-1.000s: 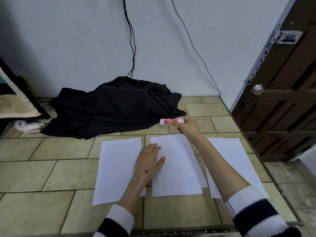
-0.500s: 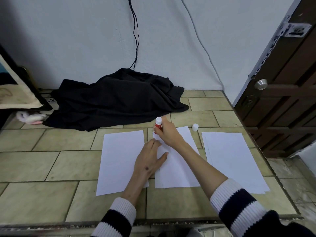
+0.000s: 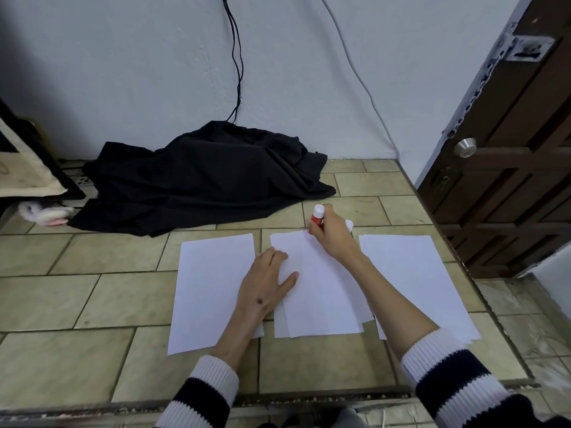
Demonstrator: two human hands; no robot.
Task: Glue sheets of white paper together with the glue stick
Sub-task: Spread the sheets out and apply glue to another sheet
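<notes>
Three lots of white paper lie side by side on the tiled floor: a single sheet on the left (image 3: 210,288), a middle stack (image 3: 321,301) and a right stack (image 3: 414,273). My right hand (image 3: 332,234) grips the red and white glue stick (image 3: 317,216), held upright with its lower end at the top edge of the middle stack. My left hand (image 3: 267,281) rests flat with straight fingers on the left edge of that stack. The white cap (image 3: 349,224) lies on the floor just behind my right hand, mostly hidden.
A heap of black cloth (image 3: 200,180) lies against the white wall behind the papers, with a black cable (image 3: 236,57) hanging above it. A dark wooden door (image 3: 506,168) stands to the right. Pale fabric and a furry item (image 3: 46,213) sit at far left.
My right hand turned the glue stick from sideways to upright, then slid it right along the top edge of the middle stack. The cap came off and lies behind. My left hand stayed put.
</notes>
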